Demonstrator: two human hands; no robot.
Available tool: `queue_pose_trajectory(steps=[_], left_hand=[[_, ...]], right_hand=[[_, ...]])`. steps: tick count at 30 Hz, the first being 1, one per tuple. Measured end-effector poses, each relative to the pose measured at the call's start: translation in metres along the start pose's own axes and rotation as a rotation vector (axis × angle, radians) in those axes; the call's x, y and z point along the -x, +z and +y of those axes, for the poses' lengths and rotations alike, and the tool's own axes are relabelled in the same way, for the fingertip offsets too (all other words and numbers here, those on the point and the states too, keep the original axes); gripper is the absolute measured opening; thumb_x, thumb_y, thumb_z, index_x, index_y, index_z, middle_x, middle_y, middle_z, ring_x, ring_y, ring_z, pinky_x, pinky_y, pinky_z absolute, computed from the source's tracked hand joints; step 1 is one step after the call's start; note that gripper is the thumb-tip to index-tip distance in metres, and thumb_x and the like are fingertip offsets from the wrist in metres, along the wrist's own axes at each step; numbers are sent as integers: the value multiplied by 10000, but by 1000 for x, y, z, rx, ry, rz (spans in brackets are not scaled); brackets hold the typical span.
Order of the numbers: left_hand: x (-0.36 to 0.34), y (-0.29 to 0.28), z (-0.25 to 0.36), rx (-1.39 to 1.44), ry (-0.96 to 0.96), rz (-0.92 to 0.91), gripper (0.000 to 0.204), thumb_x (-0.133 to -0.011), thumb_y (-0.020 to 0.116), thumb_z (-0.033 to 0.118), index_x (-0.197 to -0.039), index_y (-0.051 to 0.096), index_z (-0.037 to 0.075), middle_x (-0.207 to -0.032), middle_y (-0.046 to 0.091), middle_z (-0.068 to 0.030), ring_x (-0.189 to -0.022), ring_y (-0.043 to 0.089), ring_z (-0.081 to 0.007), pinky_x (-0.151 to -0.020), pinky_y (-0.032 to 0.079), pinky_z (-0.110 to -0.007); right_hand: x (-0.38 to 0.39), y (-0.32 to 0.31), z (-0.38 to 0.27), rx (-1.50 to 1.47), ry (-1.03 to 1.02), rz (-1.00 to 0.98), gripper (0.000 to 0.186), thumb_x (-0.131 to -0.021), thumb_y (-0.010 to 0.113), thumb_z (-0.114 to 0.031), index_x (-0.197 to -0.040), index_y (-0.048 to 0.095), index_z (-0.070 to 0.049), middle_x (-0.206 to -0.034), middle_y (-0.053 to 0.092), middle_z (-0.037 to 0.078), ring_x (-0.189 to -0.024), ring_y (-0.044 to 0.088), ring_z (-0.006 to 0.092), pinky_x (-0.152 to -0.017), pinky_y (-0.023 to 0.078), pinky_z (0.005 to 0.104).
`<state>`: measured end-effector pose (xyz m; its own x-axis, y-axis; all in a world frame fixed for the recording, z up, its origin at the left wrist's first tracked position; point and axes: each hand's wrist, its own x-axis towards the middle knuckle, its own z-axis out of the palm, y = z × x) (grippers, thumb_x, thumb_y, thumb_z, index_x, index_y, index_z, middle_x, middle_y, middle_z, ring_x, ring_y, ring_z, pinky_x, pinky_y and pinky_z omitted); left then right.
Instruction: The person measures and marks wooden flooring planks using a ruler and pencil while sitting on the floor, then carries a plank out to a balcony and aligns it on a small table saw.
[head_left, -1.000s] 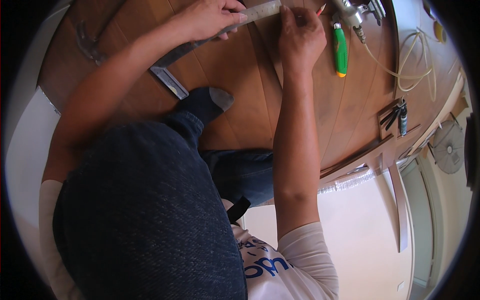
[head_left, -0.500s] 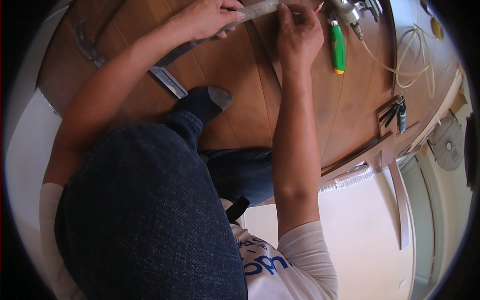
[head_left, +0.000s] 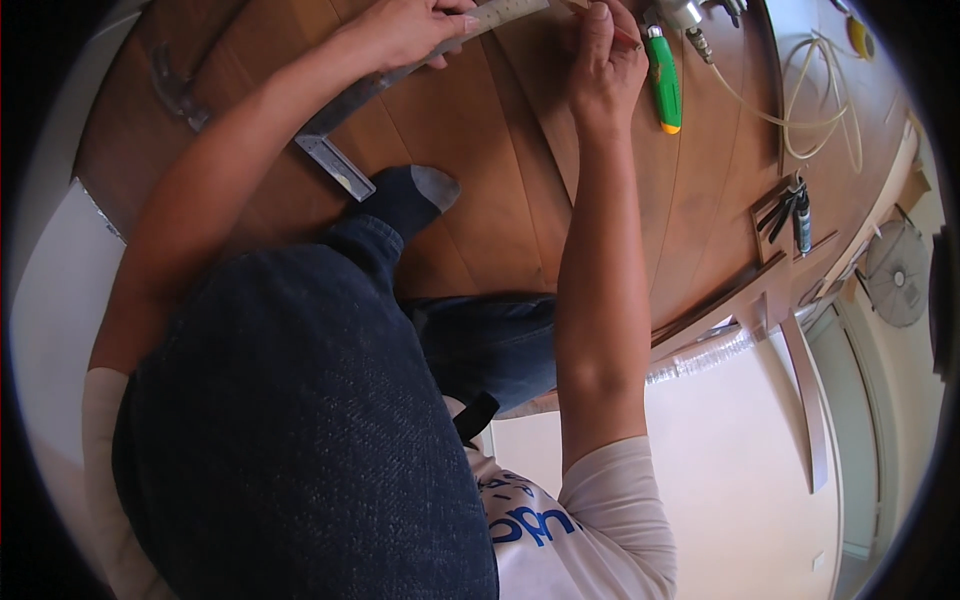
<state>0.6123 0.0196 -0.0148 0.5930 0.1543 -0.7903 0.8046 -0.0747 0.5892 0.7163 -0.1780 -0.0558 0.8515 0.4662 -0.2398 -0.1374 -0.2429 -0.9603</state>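
At the top of the view, my left hand (head_left: 400,35) has its fingers closed over the long metal blade of a try square (head_left: 335,168), whose thick stock lies near my socked foot. The blade runs up and right across brown wooden planks (head_left: 460,150). My right hand (head_left: 608,80) pinches a red pencil (head_left: 627,39) just right of the blade's far end. Its pale sharpened end points left; where the tip touches is cut off by the frame's edge. Beside my right hand lies a green utility knife (head_left: 664,80) with a yellow end.
A silvery air tool (head_left: 690,18) with a coiled clear hose (head_left: 820,122) rests at the upper right. A hammer (head_left: 172,90) lies at the far left. Farther right are a caulking gun (head_left: 800,215), loose wood strips (head_left: 735,300) and a standing fan (head_left: 897,275).
My right hand has moved slightly right, off the end of the blade, and the pencil has turned so its sharpened end points left. My left hand has shifted slightly left and up on the square.
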Motion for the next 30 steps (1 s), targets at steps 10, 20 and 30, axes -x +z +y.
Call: queue_pose_trajectory(steps=[10,20,30], left_hand=[[-17,0,-14,13,31,-8,275,-1047,619,229,-1223,717,42,-905,757,-74,-712,703,-147,-649,594,-313],[-22,1,-19,19,36,-15,267,-1041,619,212,-1208,718,28,-900,757,-86,-710,705,-149,-654,596,-309],[-26,2,-23,43,60,-25,268,-1042,620,214,-1201,716,20,-898,758,-89,-708,702,-150,-659,602,-316]], right_hand=[[1,15,3,46,-24,66,213,-1050,671,-193,-1148,682,-4,-942,720,25,-840,643,88,-766,522,237],[8,20,-4,117,9,120,213,-1043,687,-201,-1144,703,-14,-916,715,16,-840,631,83,-750,502,231],[11,23,-6,130,-20,148,192,-1039,688,-190,-1098,712,-9,-906,711,23,-829,627,82,-733,507,243]])
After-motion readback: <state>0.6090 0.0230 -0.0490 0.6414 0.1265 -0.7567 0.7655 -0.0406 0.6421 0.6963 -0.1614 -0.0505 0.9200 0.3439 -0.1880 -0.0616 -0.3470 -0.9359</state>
